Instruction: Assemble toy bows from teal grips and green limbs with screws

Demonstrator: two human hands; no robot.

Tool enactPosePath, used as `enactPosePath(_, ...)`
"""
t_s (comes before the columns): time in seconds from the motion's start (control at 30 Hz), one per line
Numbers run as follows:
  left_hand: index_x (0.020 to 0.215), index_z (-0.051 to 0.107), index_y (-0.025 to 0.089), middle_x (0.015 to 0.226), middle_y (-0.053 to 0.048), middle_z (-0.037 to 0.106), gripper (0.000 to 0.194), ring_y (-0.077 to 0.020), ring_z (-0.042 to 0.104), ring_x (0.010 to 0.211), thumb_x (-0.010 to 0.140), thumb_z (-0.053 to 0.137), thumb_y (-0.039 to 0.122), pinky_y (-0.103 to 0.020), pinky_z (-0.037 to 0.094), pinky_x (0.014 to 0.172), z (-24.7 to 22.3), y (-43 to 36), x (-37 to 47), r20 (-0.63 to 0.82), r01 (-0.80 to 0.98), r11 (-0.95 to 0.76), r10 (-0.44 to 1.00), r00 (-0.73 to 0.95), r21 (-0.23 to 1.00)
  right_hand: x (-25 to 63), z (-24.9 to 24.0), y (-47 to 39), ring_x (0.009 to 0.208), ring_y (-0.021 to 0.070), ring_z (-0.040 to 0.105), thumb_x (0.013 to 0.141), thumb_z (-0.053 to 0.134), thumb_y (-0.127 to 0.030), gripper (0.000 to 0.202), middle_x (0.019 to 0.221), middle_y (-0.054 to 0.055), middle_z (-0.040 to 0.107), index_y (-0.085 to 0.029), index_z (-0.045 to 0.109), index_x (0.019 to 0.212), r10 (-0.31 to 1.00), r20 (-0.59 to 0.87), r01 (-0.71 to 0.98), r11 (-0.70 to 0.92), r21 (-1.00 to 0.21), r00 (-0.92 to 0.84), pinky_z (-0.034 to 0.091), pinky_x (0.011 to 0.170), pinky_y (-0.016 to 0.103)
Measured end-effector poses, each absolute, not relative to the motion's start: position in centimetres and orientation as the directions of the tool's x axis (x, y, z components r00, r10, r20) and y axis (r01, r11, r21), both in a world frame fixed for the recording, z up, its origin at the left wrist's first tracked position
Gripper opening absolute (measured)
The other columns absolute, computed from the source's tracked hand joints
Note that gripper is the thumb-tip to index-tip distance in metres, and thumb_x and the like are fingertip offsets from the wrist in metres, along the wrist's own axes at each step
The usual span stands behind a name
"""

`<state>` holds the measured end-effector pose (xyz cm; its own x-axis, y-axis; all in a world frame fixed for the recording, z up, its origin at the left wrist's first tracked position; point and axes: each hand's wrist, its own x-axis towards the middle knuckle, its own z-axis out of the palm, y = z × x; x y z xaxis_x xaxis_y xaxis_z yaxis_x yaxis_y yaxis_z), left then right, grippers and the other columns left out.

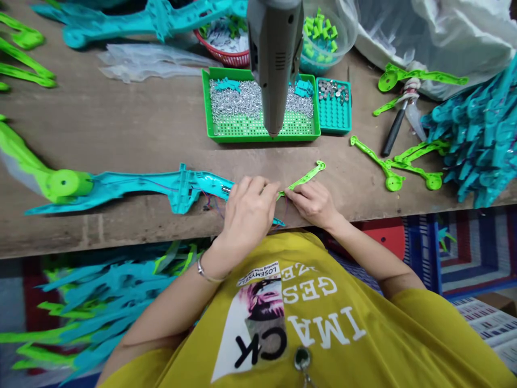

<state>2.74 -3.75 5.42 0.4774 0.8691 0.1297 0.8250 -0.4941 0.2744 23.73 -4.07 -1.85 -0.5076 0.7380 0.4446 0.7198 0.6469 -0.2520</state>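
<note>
Slim Green Arm Pinched Above a Wired Teal Shell

A worker's right hand [317, 203] closed in a narrow pinch on a slender lime-green plastic arm [309, 175] at the front edge of a workbench [121, 124]. The left hand [250, 207] curled over the right end of a long teal plastic shell [157, 183], its fingertips close to the arm's near end; what they gripped beneath the palm could not be told.

The shell lay lengthwise along the bench, thin wires [216, 203] trailing near the left hand and a lime-green section with a round drum [68, 184] at its far left. Beyond the hands sat a green tray [242, 139] of small screws, under a hanging power screwdriver [277, 59].

Both plastic pieces looked light, fairly stiff and smooth enough to slip. The slim arm appeared likely to flex if pressed at its tip, best taken near its middle; the shell seemed steadiest held by its broad body. The wires looked the fragile part, easily snagged or tugged loose by a careless finger.
</note>
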Motion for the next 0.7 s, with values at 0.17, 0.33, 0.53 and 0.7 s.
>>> enactPosePath(0.17, 0.115, 0.069, 0.016, 0.104, -0.010, 0.071, 0.022, -0.0278, 0.061, 0.099, 0.101, 0.053, 0.024, -0.039, 0.046, 0.083, 2.8, -2.5, 3.2, 0.084, 0.793, -0.472, 0.873, 0.480, 0.385, 23.9, -2.4, -5.0, 0.085, 0.0188, 0.067, 0.100, 0.054, -0.017, 0.025, 0.096, 0.008, 0.077, -0.022, 0.074, 0.114, 0.798, 0.451, 0.723, 0.577, -0.380, -0.400, 0.052, 0.075, 0.035)
enactPosePath(0.33, 0.120, 0.069, 0.019, 0.100, -0.007, 0.072, 0.027, -0.0233, 0.064, 0.093, 0.105, 0.048, 0.026, -0.036, 0.047, 0.081, 0.8, -2.3, 3.2, 0.129, 0.698, -0.534, 0.828, 0.545, 0.477, 23.7, -1.6, -5.5, 0.086, 0.0200, 0.071, 0.099, 0.060, -0.023, 0.014, 0.094, 0.008, 0.078, -0.021, 0.074, 0.101, 0.861, 0.415, 0.719, 0.486, -0.496, -0.296, 0.055, 0.077, 0.035)
enactPosePath(0.53, 0.119, 0.071, 0.017, 0.100, -0.009, 0.071, 0.031, -0.0225, 0.063, 0.091, 0.106, 0.044, 0.024, -0.034, 0.048, 0.079, 0.0, -2.3, 2.6, 0.204, 0.633, -0.643, 0.753, 0.626, 0.432, 23.6, -0.7, -4.9, 0.082, 0.0199, 0.068, 0.100, 0.057, -0.023, 0.015, 0.087, 0.008, 0.074, -0.020, 0.071, 0.093, 0.899, 0.362, 0.719, 0.420, -0.553, -0.247, 0.053, 0.074, 0.033)
enactPosePath(0.7, 0.128, 0.067, 0.014, 0.107, -0.013, 0.071, 0.035, -0.0258, 0.062, 0.095, 0.106, 0.047, 0.032, -0.038, 0.048, 0.080, 0.9, -2.7, 2.5, 0.142, 0.641, -0.697, 0.705, 0.695, 0.321, 23.7, -0.7, -3.8, 0.078, 0.0188, 0.065, 0.100, 0.056, -0.025, 0.019, 0.083, 0.007, 0.070, -0.019, 0.069, 0.088, 0.917, 0.312, 0.760, 0.386, -0.523, -0.251, 0.052, 0.072, 0.032)
